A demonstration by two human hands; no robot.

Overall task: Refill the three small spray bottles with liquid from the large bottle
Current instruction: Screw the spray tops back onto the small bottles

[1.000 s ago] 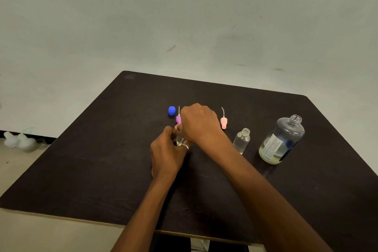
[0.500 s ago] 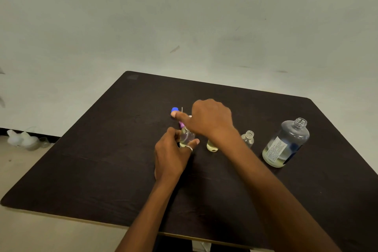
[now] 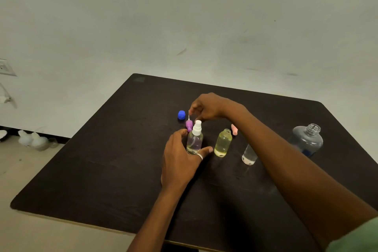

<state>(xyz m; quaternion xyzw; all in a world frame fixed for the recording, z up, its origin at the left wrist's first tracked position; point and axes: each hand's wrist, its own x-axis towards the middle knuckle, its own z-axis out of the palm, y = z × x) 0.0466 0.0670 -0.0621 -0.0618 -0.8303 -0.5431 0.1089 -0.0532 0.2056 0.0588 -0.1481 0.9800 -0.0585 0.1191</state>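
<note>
Spray bottle (image 3: 194,142), clear, rounded, white nozzle (image 3: 197,128), held by left hand (image 3: 180,159)

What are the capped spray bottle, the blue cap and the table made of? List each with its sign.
The capped spray bottle: clear, glossy plastic or glass, unclear which; liquid shows through. Its spray head: opaque white, smooth, likely plastic. The blue cap: likely plastic; even saturated colour, soft sheen. The table: dark matte wood or laminate; faint grain streaks.
</note>
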